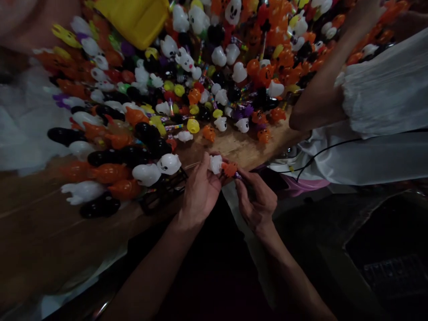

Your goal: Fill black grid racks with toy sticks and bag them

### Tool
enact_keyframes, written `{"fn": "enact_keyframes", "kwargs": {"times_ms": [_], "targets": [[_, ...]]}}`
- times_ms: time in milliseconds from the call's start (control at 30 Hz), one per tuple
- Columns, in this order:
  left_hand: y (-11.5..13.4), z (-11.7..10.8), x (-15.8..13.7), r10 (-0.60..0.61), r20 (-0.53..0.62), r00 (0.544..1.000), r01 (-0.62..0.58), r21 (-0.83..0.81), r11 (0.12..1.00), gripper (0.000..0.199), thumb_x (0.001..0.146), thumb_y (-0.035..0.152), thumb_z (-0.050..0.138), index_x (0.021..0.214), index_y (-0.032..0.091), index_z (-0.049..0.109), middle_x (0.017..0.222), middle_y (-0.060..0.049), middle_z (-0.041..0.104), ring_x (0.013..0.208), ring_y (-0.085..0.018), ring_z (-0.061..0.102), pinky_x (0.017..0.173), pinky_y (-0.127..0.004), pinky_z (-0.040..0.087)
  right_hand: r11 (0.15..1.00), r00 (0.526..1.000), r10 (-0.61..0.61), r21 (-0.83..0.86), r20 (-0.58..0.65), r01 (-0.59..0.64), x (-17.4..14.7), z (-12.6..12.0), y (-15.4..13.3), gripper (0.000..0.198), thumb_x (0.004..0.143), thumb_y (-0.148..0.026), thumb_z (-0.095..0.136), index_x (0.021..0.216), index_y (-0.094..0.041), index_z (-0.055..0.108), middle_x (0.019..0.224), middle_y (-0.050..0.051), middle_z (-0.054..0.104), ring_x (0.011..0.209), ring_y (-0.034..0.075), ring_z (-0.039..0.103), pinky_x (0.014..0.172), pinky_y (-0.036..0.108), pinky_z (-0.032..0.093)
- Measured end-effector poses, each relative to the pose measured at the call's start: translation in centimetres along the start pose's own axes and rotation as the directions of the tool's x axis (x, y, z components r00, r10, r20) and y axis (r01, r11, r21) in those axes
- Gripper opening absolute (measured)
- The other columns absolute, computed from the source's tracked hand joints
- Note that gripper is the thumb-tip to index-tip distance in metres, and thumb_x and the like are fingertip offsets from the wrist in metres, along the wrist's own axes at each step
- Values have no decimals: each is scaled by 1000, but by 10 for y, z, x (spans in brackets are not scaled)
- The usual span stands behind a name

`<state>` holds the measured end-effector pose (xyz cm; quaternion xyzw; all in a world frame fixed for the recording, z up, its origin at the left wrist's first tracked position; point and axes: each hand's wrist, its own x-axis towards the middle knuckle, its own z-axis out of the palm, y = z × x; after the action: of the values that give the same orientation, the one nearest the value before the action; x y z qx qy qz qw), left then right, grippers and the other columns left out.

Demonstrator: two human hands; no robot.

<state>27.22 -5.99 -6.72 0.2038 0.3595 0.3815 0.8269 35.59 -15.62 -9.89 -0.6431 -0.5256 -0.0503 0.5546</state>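
Note:
Just off the table's front edge, my left hand (201, 189) is curled round a small white plastic toy figure (216, 164). Close beside it, my right hand (257, 198) pinches a small orange toy figure (230, 169) by its purple patterned stick (237, 175). The orange and white figures meet between my hands; whether they are joined cannot be told. To the left of my left hand, a white ghost-faced figure (169, 164) lies at the end of a row of white, orange and black figures.
A large heap of toy figures (187, 62) covers the wooden table (230, 145). A yellow scoop-like container (137, 20) stands at the back. On the right, a co-worker's arm (321, 84) in a white sleeve reaches over the heap. A black cable (321, 151) crosses the white cloth.

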Motion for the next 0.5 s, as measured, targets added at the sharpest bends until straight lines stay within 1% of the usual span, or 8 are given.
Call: {"fn": "enact_keyframes", "kwargs": {"times_ms": [67,133,200,333,400,500], "targets": [[-1,-3,-1,52,58,997,-56,73,996,20,93,38,68,91,19,64,83,-1,70,83,-14,71,82,-25,58,998,999,-41,-38,29,42,-2,1,1,36,95,-10,62,127,-24,68,106,6,79,92,17,77,81,30,65],[-2,-5,-2,105,111,988,-122,160,980,25,89,43,72,91,20,62,83,-2,71,89,-17,73,85,-28,58,994,995,-75,-70,63,79,-3,2,1,36,96,-11,62,129,-24,66,105,6,79,91,18,77,80,30,65],[-3,-7,-3,120,137,983,-148,218,965,30,86,47,74,92,21,61,82,-2,71,92,-19,74,85,-29,59,991,993,-81,-100,86,90,-4,2,0,36,97,-13,62,131,-24,65,104,6,79,90,17,77,80,30,66],[-4,-9,-6,95,145,985,-128,238,963,28,87,44,74,91,19,61,82,-1,71,82,-16,73,74,-24,57,987,990,-106,-112,96,116,-6,2,-2,35,97,-14,63,131,-23,64,104,6,79,92,18,77,81,30,66],[-5,-11,-8,109,135,985,-140,239,961,25,88,41,73,88,19,61,79,0,71,77,-14,72,69,-21,55,985,986,-136,-97,96,146,-7,3,-2,34,96,-12,63,129,-23,65,105,7,79,95,19,77,83,30,66],[-5,-13,-12,152,134,979,-180,232,956,21,90,38,71,87,20,62,81,0,71,78,-12,71,70,-20,55,986,986,-137,-86,97,145,-8,5,0,31,96,-12,62,124,-23,68,107,8,78,98,20,77,85,33,66]]}}
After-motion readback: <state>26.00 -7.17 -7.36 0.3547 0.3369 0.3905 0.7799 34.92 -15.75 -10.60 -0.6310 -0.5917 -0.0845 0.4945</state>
